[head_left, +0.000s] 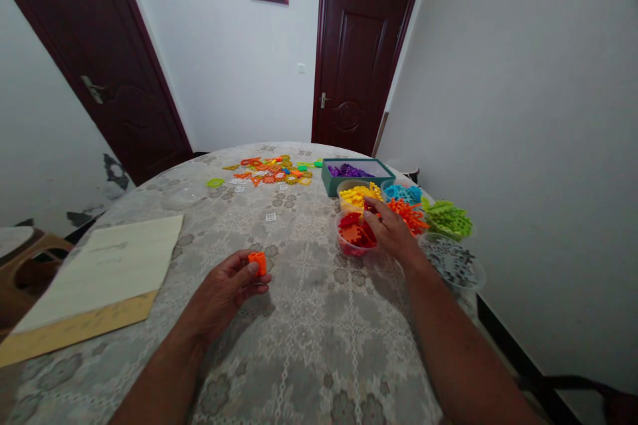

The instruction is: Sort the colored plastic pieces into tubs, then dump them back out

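Observation:
My left hand [234, 282] is closed on an orange plastic building block [257, 263], held between thumb and fingers just above the tablecloth. The block looks like a small boxy shape with openings on top. My right hand [391, 229] reaches over the rim of a clear bowl of red building pieces [353, 234]. Its thumb and index finger are bent towards each other, with a bit of red near their tips; what they grip is not clear. Right behind those fingers stands a bowl of yellow pieces [359, 196].
Bowls of orange [409, 216], blue [403, 194], green [448, 218] and grey pieces [451, 260] stand at the right. A green box [331, 184] holds purple pieces. Loose pieces [274, 171] lie at the back. A paper sheet [109, 265] lies left on the table [299, 358].

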{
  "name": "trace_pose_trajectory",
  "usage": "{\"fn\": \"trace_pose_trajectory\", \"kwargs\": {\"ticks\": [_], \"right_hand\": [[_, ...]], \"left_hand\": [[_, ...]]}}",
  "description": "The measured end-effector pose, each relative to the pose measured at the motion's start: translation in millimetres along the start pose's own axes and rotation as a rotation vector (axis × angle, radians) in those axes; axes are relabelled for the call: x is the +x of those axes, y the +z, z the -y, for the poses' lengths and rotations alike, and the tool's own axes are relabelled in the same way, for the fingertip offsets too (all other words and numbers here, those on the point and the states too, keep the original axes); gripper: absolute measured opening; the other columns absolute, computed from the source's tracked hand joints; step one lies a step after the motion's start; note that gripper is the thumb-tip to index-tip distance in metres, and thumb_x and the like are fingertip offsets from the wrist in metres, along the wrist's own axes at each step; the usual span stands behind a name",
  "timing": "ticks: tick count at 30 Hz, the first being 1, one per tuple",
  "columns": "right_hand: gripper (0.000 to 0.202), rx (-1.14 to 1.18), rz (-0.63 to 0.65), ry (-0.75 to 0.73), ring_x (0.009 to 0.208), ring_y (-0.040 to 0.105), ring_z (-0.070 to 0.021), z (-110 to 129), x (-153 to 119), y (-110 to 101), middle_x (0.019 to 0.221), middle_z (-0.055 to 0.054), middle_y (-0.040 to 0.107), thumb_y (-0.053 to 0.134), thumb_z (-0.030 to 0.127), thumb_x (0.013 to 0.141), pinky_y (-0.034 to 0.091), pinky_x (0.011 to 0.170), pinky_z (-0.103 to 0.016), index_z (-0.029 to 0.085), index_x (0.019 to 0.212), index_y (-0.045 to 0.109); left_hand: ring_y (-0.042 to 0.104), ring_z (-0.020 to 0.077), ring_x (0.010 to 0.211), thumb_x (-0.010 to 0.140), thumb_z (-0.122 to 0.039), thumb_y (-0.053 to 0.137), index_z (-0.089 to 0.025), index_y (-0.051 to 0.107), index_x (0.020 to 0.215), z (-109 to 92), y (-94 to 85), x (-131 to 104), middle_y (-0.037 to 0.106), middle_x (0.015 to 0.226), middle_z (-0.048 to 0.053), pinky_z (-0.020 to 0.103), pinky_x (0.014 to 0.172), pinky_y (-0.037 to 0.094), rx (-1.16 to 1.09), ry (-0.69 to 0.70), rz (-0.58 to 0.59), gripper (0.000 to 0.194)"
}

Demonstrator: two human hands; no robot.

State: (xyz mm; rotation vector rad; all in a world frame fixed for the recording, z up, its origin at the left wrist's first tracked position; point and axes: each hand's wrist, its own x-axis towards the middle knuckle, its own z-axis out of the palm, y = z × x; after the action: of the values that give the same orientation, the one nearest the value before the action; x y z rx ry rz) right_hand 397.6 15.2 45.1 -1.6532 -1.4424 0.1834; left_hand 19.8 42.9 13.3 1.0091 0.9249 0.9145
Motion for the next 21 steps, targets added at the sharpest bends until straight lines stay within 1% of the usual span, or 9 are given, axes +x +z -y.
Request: {"fn": "trace_pose_trajectory", "kwargs": {"ticks": [5, 7, 9, 11, 12, 14, 16, 18, 21], "right_hand": [[0.045, -0.013, -0.102, -0.015, 0.133, 0.064, -0.0295, -3, 3, -3, 0.141, -0.011, 0.071, 0.048, 0.037, 0.1, 0.045, 0.119, -0.05, 0.02, 0.134, 0.072], [0.04, 0.017, -0.153, -0.025, 0.125, 0.067, -0.0294, 3, 1, -2, 0.132, -0.011, 0.074, 0.048, 0.035, 0.1, 0.049, 0.114, -0.049, 0.021, 0.126, 0.075], [0.033, 0.086, -0.14, -0.075, 0.117, 0.069, -0.0279, 18, -6, 5, 0.124, -0.009, 0.077, 0.051, 0.035, 0.101, 0.052, 0.108, -0.047, 0.023, 0.119, 0.076], [0.027, 0.166, -0.019, -0.191, 0.108, 0.071, -0.0248, 39, -21, 18, 0.119, -0.008, 0.076, 0.054, 0.032, 0.102, 0.056, 0.1, -0.042, 0.025, 0.12, 0.074], [0.028, 0.204, 0.078, -0.275, 0.104, 0.071, -0.0231, 50, -31, 27, 0.119, -0.008, 0.075, 0.057, 0.03, 0.102, 0.057, 0.094, -0.04, 0.026, 0.124, 0.072], [0.038, 0.277, 0.306, -0.452, 0.101, 0.07, -0.0208, 71, -52, 47, 0.124, -0.009, 0.072, 0.061, 0.027, 0.1, 0.058, 0.083, -0.034, 0.026, 0.138, 0.064], [0.045, 0.327, 0.475, -0.593, 0.107, 0.069, -0.0207, 86, -71, 67, 0.128, -0.01, 0.07, 0.063, 0.025, 0.099, 0.059, 0.086, -0.034, 0.026, 0.143, 0.059], [0.042, 0.34, 0.538, -0.654, 0.114, 0.067, -0.0214, 93, -83, 81, 0.129, -0.011, 0.069, 0.063, 0.023, 0.099, 0.058, 0.095, -0.036, 0.026, 0.141, 0.06], [0.039, 0.34, 0.538, -0.673, 0.117, 0.066, -0.0222, 93, -86, 88, 0.127, -0.012, 0.068, 0.064, 0.023, 0.099, 0.056, 0.099, -0.037, 0.024, 0.138, 0.061]], "left_hand": [[0.074, 0.0225, 0.086, 0.077, -0.049, 0.09, -0.019, 0.076, 0.114, 4, -0.4, 1, 0.077, 0.1, 0.008, 0.042, 0.086, 0.065, 0.086, 0.043, 0.03, 0.05], [0.075, 0.0228, 0.089, 0.081, -0.05, 0.086, -0.02, 0.076, 0.118, 6, 0.0, 1, 0.077, 0.103, 0.008, 0.042, 0.09, 0.063, 0.171, 0.069, 0.052, 0.049], [0.075, 0.0222, 0.089, 0.084, -0.048, 0.083, -0.022, 0.075, 0.123, 6, 1.9, 0, 0.078, 0.103, 0.007, 0.041, 0.091, 0.062, 0.265, 0.099, 0.07, 0.048], [0.075, 0.0219, 0.085, 0.084, -0.046, 0.082, -0.023, 0.072, 0.127, 5, 5.4, -2, 0.078, 0.1, 0.006, 0.04, 0.087, 0.062, 0.323, 0.117, 0.096, 0.05], [0.075, 0.022, 0.083, 0.084, -0.045, 0.083, -0.023, 0.071, 0.127, 4, 7.5, -3, 0.078, 0.099, 0.006, 0.04, 0.085, 0.062, 0.331, 0.118, 0.114, 0.051], [0.075, 0.0226, 0.08, 0.082, -0.045, 0.084, -0.022, 0.069, 0.124, 1, 11.5, -6, 0.079, 0.096, 0.006, 0.039, 0.081, 0.061, 0.321, 0.103, 0.164, 0.05], [0.075, 0.0231, 0.08, 0.081, -0.042, 0.085, -0.021, 0.068, 0.119, -1, 14.1, -9, 0.079, 0.093, 0.007, 0.038, 0.078, 0.06, 0.306, 0.074, 0.225, 0.046], [0.074, 0.0224, 0.08, 0.081, -0.039, 0.084, -0.021, 0.067, 0.115, -2, 14.6, -11, 0.078, 0.09, 0.006, 0.036, 0.077, 0.059, 0.299, 0.058, 0.282, 0.041], [0.072, 0.0209, 0.079, 0.084, -0.039, 0.081, -0.022, 0.066, 0.11, -1, 13.1, -11, 0.077, 0.086, 0.005, 0.033, 0.076, 0.057, 0.302, 0.067, 0.326, 0.034]]}}
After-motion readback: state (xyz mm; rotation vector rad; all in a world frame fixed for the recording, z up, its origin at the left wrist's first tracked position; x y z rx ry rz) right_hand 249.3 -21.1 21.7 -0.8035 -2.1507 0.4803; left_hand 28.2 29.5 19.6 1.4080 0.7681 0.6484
